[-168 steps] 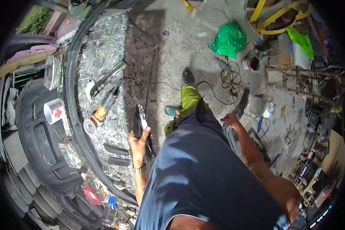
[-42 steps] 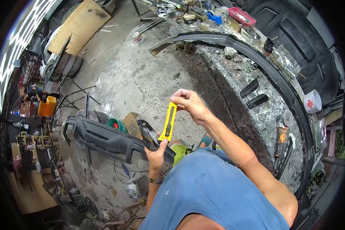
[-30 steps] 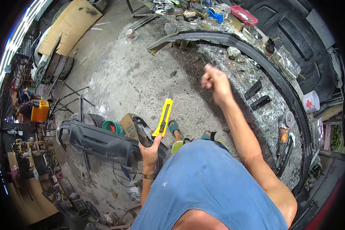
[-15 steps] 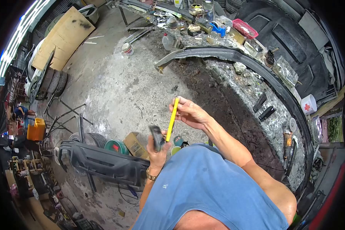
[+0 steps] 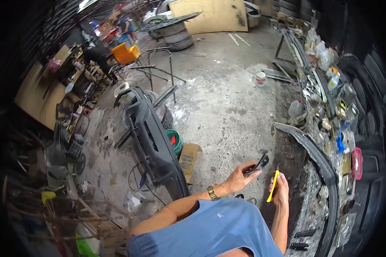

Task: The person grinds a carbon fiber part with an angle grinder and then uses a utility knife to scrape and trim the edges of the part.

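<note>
The person's left hand [image 5: 239,177] is held out in front of the blue shirt, its fingers [image 5: 249,169] closed around the lower end of a black plastic strip [image 5: 258,164]; the strip slants up and away from those fingers, its free end over the concrete floor [image 5: 221,107]. Just beside it, the right hand [image 5: 281,191] has its fingers [image 5: 283,180] wrapped around a yellow utility knife [image 5: 273,186]; the knife stands nearly upright in that grip, its upper tip close to the strip's lower end, though I cannot tell whether the two touch. A wristwatch [image 5: 211,192] sits on the left wrist, right behind the gripping fingers.

Past the right fingers, on the outer side, runs the cluttered surface [image 5: 312,201]; a long curved black trim [image 5: 319,156] lies along its near edge; farther along from the fingers sit a red tray [image 5: 357,163] and a blue tape dispenser [image 5: 339,143] among bottles and jars too jumbled to tell apart.

On the other side of the left fingers, well apart from them, a black bumper [image 5: 154,145] rests tilted on a stand; a green bucket [image 5: 174,139] and a cardboard box [image 5: 188,156] stand on the floor between the bumper and the hands, the box the nearer to the fingers. Far beyond the fingertips a white paint can [image 5: 260,79] stands alone on the concrete; farther still are stacked tyres [image 5: 176,36], a plywood board [image 5: 214,15] and an orange crate [image 5: 125,54].
</note>
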`<action>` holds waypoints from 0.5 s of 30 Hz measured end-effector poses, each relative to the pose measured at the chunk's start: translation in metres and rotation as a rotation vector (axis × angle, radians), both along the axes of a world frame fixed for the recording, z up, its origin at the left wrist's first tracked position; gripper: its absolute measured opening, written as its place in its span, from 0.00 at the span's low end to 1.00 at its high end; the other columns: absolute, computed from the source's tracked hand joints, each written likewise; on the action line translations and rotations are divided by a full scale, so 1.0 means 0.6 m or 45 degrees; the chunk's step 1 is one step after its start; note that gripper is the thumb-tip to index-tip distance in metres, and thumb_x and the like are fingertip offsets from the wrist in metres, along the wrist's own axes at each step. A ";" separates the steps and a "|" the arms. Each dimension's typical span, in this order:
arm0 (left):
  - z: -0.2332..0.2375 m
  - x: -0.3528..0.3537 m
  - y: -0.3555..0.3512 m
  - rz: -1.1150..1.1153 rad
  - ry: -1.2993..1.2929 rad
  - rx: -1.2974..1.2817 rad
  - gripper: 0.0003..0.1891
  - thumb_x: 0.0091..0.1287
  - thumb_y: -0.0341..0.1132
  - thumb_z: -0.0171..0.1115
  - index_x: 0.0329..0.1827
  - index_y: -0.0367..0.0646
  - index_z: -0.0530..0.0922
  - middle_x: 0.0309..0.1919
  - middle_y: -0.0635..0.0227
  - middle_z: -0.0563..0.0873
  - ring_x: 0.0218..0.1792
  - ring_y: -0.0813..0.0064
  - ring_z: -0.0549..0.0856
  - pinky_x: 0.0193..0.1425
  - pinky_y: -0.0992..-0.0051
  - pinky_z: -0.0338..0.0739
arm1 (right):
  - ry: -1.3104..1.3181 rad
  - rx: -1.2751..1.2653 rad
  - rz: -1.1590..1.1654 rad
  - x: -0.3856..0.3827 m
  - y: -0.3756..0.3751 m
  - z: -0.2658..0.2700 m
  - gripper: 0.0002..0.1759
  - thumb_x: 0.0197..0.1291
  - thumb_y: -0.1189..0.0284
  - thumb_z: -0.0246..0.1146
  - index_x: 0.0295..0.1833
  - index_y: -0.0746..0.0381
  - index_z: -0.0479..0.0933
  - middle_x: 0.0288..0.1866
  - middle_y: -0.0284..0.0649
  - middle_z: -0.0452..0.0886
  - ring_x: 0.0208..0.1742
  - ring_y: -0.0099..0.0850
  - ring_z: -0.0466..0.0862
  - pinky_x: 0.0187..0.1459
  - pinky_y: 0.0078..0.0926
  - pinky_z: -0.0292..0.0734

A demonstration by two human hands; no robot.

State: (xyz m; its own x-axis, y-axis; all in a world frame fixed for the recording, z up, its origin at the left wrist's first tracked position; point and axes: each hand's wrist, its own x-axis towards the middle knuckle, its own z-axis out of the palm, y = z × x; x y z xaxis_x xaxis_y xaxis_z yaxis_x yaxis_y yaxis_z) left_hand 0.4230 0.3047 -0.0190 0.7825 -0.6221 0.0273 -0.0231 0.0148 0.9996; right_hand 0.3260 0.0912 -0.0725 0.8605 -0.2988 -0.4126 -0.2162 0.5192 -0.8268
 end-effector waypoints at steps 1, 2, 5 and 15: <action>0.006 -0.006 -0.012 0.027 -0.009 0.002 0.13 0.76 0.38 0.62 0.55 0.38 0.78 0.40 0.73 0.84 0.43 0.84 0.80 0.51 0.78 0.76 | 0.017 -0.049 0.036 -0.004 -0.018 -0.005 0.11 0.76 0.63 0.53 0.54 0.59 0.72 0.33 0.33 0.76 0.24 0.22 0.75 0.25 0.20 0.72; 0.014 -0.011 -0.026 0.049 -0.028 0.009 0.13 0.75 0.38 0.63 0.54 0.39 0.78 0.39 0.74 0.83 0.44 0.84 0.79 0.51 0.77 0.76 | 0.010 -0.116 0.064 -0.006 -0.036 -0.007 0.13 0.76 0.63 0.53 0.55 0.61 0.72 0.32 0.32 0.76 0.23 0.21 0.74 0.24 0.18 0.71; -0.011 -0.010 -0.059 0.132 -0.099 0.048 0.12 0.73 0.35 0.66 0.53 0.41 0.78 0.39 0.76 0.80 0.46 0.83 0.77 0.53 0.77 0.75 | -0.055 -0.293 0.219 -0.004 -0.072 0.024 0.14 0.76 0.64 0.53 0.57 0.62 0.72 0.32 0.32 0.75 0.23 0.21 0.73 0.23 0.18 0.71; 0.072 -0.021 -0.101 0.595 0.233 -0.412 0.13 0.68 0.26 0.69 0.53 0.36 0.78 0.45 0.70 0.86 0.48 0.81 0.83 0.58 0.76 0.77 | -0.271 0.101 0.750 0.042 -0.045 0.170 0.22 0.77 0.57 0.52 0.60 0.65 0.75 0.32 0.34 0.79 0.25 0.21 0.78 0.27 0.20 0.76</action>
State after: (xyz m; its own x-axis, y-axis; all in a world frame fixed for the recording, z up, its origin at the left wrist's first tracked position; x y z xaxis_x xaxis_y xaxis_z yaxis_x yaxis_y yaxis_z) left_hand 0.4105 0.2440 0.0239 0.9811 -0.1934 -0.0034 0.0721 0.3492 0.9343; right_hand 0.3512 0.0644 0.0294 0.9371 0.2744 -0.2156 -0.3193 0.4248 -0.8471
